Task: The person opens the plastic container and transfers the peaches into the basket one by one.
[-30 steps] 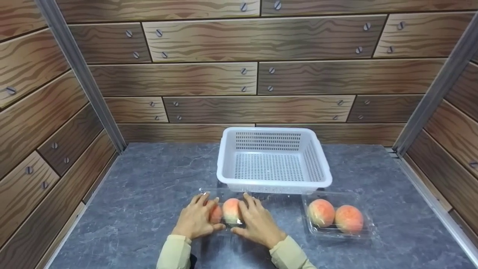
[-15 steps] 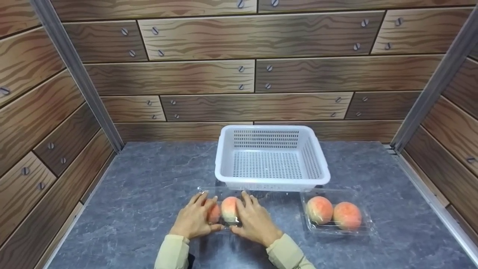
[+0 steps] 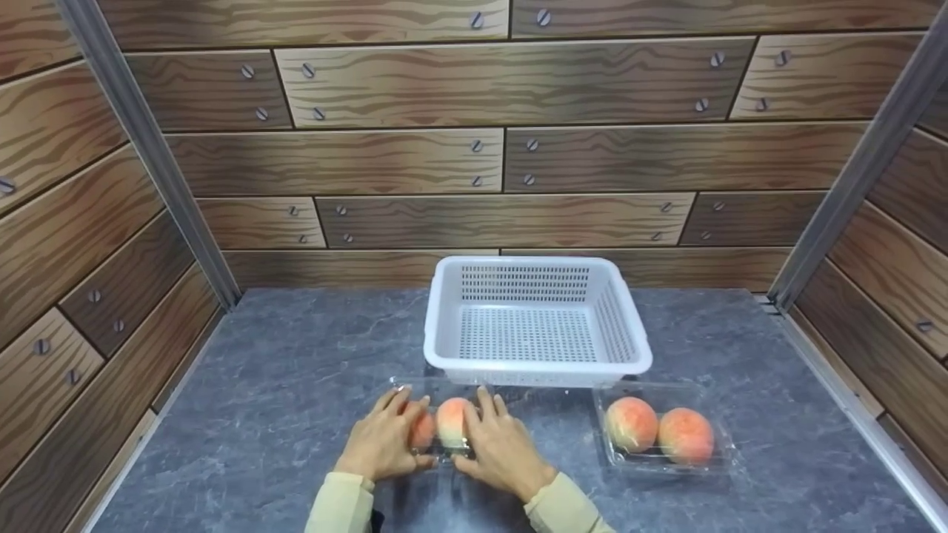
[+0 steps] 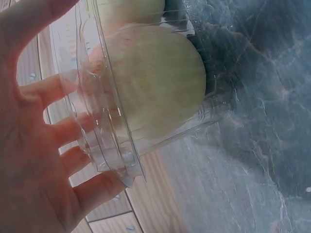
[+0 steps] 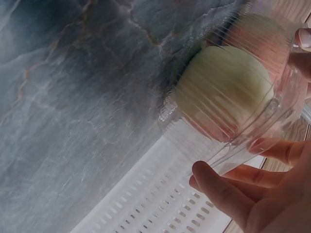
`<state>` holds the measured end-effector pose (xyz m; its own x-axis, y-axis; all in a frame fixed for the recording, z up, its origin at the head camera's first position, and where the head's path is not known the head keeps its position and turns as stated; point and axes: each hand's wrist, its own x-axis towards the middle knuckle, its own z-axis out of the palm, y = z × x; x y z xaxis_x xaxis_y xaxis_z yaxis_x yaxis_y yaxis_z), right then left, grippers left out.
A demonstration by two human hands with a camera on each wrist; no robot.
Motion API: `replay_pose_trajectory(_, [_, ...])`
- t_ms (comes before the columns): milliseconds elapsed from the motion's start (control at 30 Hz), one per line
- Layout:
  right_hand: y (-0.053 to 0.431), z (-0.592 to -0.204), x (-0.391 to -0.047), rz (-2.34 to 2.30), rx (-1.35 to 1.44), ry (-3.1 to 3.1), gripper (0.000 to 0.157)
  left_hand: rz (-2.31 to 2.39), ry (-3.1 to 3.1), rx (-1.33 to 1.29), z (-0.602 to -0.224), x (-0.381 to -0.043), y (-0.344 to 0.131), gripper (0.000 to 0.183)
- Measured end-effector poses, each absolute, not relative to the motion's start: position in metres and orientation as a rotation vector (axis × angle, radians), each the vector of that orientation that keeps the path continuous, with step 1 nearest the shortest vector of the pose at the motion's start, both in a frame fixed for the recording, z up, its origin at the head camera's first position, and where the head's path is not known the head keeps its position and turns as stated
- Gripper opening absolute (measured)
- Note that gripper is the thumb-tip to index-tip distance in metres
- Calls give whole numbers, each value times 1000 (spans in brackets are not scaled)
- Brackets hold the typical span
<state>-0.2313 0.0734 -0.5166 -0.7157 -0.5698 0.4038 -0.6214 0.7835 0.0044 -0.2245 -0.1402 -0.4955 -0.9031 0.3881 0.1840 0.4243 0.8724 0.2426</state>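
Note:
A clear plastic clamshell box [image 3: 438, 386] lies on the table in front of the basket, with two peaches [image 3: 453, 422] inside. My left hand [image 3: 379, 446] rests on its left part, fingers spread, partly covering the left peach. On the right part presses my right hand [image 3: 506, 453], its fingers extended over the lid. In the left wrist view, fingertips touch the lid's rim [image 4: 115, 104] beside a peach [image 4: 158, 80]. The right wrist view has my right hand's fingertips [image 5: 206, 177] at the clear box's edge, near a pale peach [image 5: 223, 87].
Behind the box stands a white perforated basket [image 3: 541, 367] with nothing in it. To the right lies another clear box [image 3: 666, 468] holding two peaches [image 3: 632, 424]. A grey marbled tabletop [image 3: 296, 355] is bounded by wood-patterned walls [image 3: 415, 222].
The hands stay on the same box, with the fingers and thumbs shifting only slightly along the lid. The head view has shifted a little; basket and right box appear unmoved.

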Motion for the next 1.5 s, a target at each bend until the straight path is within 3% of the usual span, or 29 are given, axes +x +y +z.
replay_pose_trajectory(1500, [70, -516, -230, 56, 913, -2533, 61, -554, -2897, -633, -502, -215, -135, 82])
